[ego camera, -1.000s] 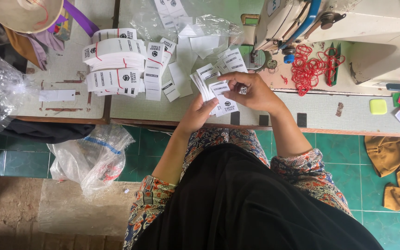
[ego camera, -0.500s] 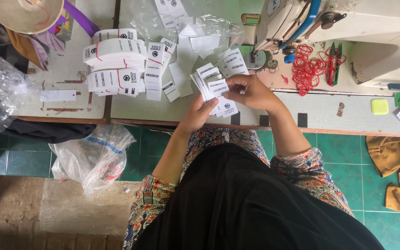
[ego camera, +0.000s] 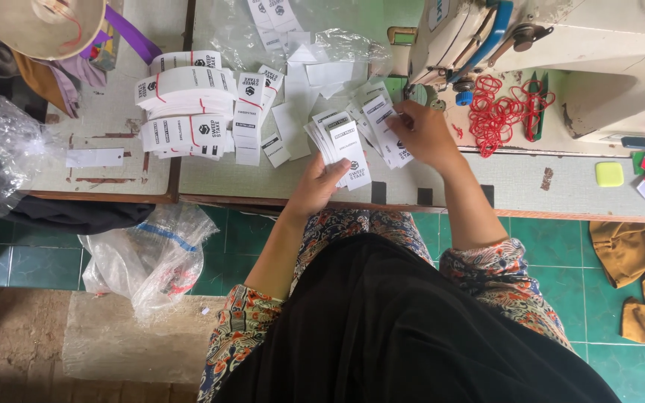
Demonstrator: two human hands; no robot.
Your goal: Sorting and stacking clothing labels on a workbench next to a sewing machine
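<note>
- The left hand (ego camera: 321,185) has its grip clamped on a fanned stack of white tags (ego camera: 340,146), held just above the desk (ego camera: 487,179).
- The right hand (ego camera: 423,134) pinches loose tags (ego camera: 384,127) lying just right of the stack, long axes running away from the person.
- The right hand is nearer those.

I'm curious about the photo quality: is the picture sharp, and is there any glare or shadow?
Head view: soft even daylight and hardly any shadows; the left hand with its fanned labels is sharp; the right hand is slightly soft; the clear plastic bag glares faintly.
</note>
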